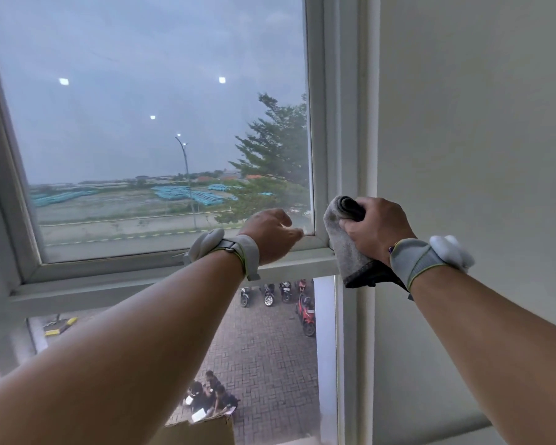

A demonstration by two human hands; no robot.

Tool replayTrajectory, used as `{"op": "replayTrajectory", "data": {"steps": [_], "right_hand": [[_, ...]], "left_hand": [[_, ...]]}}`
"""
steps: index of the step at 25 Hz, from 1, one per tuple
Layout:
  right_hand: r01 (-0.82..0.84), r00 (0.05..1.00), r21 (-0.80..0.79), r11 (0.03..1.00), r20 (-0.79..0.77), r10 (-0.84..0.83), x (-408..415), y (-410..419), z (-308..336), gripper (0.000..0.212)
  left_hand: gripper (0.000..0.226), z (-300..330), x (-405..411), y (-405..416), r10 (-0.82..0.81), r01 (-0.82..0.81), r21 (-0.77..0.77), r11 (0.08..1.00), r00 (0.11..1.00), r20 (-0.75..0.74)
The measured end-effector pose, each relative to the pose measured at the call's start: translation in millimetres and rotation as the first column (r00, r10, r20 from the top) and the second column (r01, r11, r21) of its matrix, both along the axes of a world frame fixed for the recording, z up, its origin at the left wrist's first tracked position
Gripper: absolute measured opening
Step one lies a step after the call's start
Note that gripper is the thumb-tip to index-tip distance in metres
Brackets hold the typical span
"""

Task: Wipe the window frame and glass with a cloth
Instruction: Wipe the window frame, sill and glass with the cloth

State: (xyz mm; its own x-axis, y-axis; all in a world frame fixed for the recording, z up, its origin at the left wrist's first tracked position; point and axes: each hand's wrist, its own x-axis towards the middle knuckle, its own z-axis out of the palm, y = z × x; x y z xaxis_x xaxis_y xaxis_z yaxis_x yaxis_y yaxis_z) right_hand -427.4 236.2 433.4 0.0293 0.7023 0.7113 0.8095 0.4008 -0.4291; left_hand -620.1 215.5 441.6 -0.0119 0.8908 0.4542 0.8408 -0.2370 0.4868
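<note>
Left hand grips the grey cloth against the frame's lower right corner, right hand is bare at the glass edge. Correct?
Not quite: the hands are swapped. In the head view the right hand grips the grey cloth against the lower right corner of the window frame, and the left hand is the bare one, at the edge of the glass.

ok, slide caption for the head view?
Right hand grips cloth at window frame corner; left hand touches glass.
</note>
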Motion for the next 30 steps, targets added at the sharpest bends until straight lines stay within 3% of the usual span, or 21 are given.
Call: {"op": "replayTrajectory", "data": {"steps": [10,13,16,19,30], "right_hand": [[-0.060,0.996,-0.015,0.998,0.067,0.061,1,29,-7,0.016],[-0.039,0.997,-0.034,0.999,0.064,0.041,-9,36,-9,0.018],[-0.009,0.997,-0.038,0.999,0.076,0.012,-22,39,-12,0.020],[0.029,0.997,-0.033,0.999,0.075,-0.027,-50,40,-14,0.017],[0.092,0.986,0.001,0.996,0.137,-0.091,-170,27,-19,0.014]], "left_hand": [[0.035,-10,-32,35,0.100,-0.101,-0.016,0.995,0.992,-0.073],[0.033,-13,-57,41,0.131,-0.142,-0.035,0.989,0.966,-0.221],[0.033,-16,-83,46,0.160,-0.198,-0.043,0.979,0.885,-0.438],[0.031,-24,-117,57,0.150,-0.205,-0.054,0.977,0.849,-0.506],[0.027,-38,-171,74,-0.085,0.053,-0.076,0.996,0.846,-0.527]]}}
